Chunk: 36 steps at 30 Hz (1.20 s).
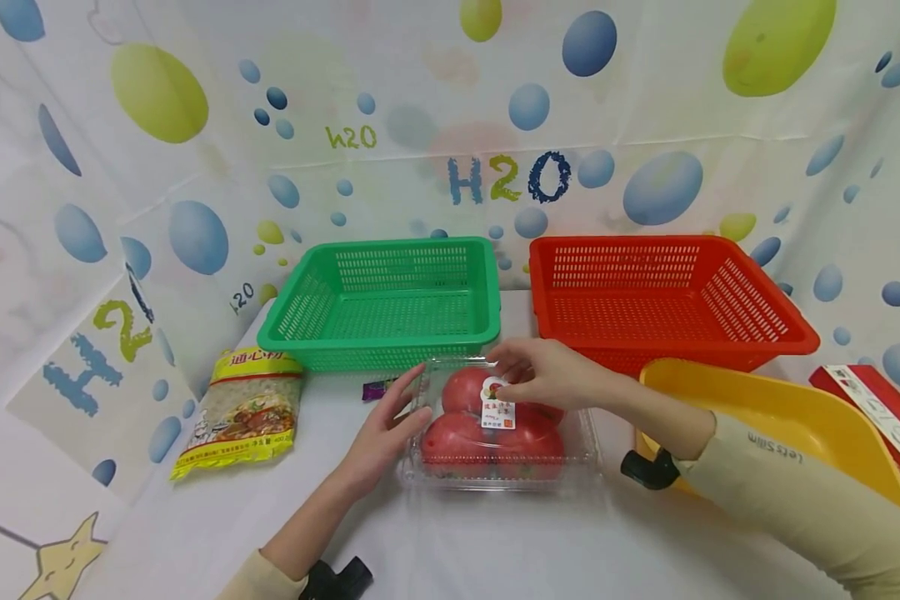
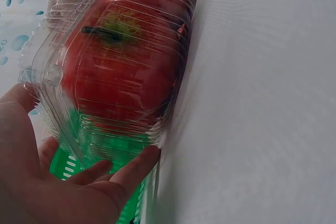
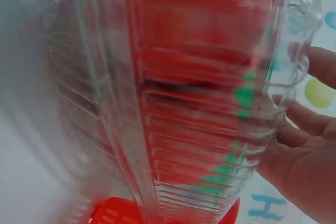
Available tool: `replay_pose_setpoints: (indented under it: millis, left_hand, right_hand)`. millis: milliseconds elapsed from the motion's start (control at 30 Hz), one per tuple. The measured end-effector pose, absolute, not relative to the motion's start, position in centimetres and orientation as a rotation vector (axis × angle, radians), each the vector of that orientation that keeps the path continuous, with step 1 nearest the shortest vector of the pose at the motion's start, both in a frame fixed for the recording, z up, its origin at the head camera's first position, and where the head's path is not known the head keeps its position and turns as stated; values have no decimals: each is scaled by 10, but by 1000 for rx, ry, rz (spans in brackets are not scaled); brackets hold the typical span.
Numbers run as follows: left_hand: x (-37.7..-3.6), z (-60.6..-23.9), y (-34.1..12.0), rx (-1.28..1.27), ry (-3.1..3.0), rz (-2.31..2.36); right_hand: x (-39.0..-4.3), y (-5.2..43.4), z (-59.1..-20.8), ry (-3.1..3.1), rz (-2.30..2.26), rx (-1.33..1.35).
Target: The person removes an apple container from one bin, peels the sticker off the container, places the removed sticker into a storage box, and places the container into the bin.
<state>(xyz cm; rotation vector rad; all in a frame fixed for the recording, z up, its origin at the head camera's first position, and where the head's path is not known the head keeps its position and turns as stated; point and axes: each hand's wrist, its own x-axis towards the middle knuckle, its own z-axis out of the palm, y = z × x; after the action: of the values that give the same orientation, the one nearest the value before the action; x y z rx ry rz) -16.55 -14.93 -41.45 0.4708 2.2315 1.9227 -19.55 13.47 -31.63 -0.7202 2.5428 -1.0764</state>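
A clear plastic clamshell box [image 1: 450, 479] of red apples [image 1: 453, 446] stands on the white table, a white label [image 1: 498, 412] on its lid. The left hand [image 1: 378, 446] is spread at the box's left side, thumb near the top edge. The left wrist view shows its straight fingers [image 2: 134, 169] against the ribbed end and a stem on one apple [image 2: 121, 72]. Over the lid reaches the right hand [image 1: 543, 375], its loosely bent fingers by the label and the far edge. In the right wrist view, the right hand's fingers [image 3: 307, 119] are beside the lid's edge.
Behind the box stand a green basket [image 1: 386, 354] and a red basket [image 1: 675, 342]. A yellow basin [image 1: 780, 408] and a red carton [image 1: 885, 425] are at right. A yellow food bag [image 1: 243, 417] lies left, and a small purple packet [image 1: 375, 389] is near the green basket.
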Motion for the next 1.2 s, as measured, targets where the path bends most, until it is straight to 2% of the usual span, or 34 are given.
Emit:
replay_pose_setpoints:
  millis: [767, 1067, 1200]
  left_hand:
    - [-163, -414, -149, 472, 2316, 1890]
    - [-161, -413, -147, 709, 2501, 1832]
    - [-160, -415, -147, 722, 2522, 1832]
  right_hand:
    - [-202, 122, -314, 2604, -934, -691]
    - [-205, 124, -316, 2619, -960, -705]
    - [-205, 125, -317, 2612, -989, -693]
